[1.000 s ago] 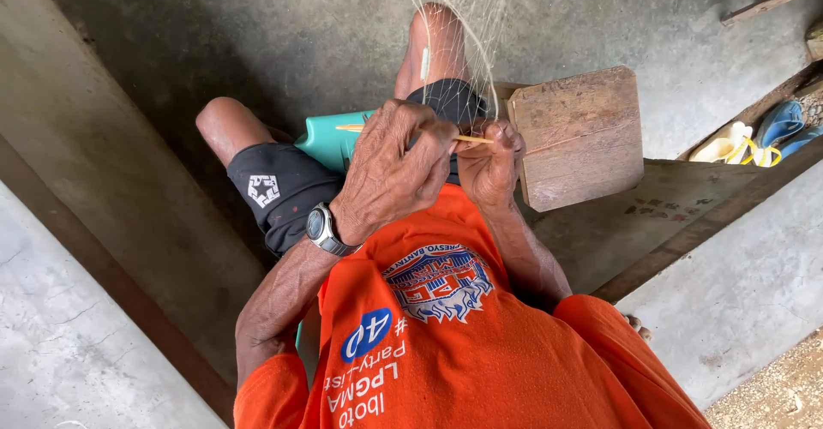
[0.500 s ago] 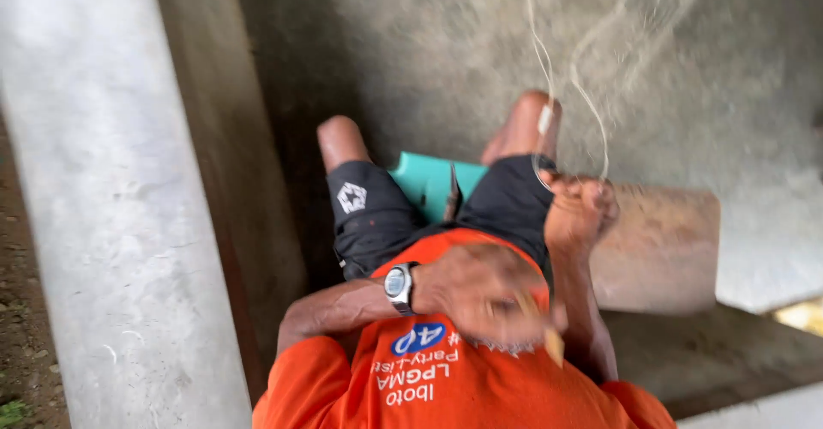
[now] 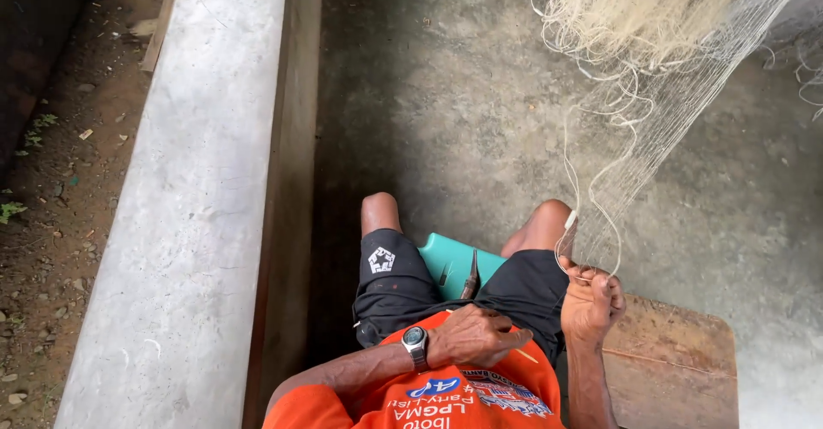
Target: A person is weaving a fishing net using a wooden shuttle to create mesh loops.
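The right hand (image 3: 591,302) is raised beside the right knee, fingers curled shut around strands of the pale fishing net (image 3: 651,60), which climbs from the fist up and away to the top right, where it bunches thickly. Loose cords (image 3: 591,180) loop down from it towards the knee. The left hand (image 3: 476,336), a wristwatch (image 3: 416,343) on its wrist, lies low against the orange shirt (image 3: 446,390); its fingers are closed on a thin stick-like tool (image 3: 525,356) whose tip pokes out, well apart from the net. Between the thighs sits a teal seat (image 3: 450,262). A wooden block (image 3: 673,365) lies just right of the right forearm. A concrete ledge (image 3: 189,198) runs along the left over the concrete floor (image 3: 454,95).
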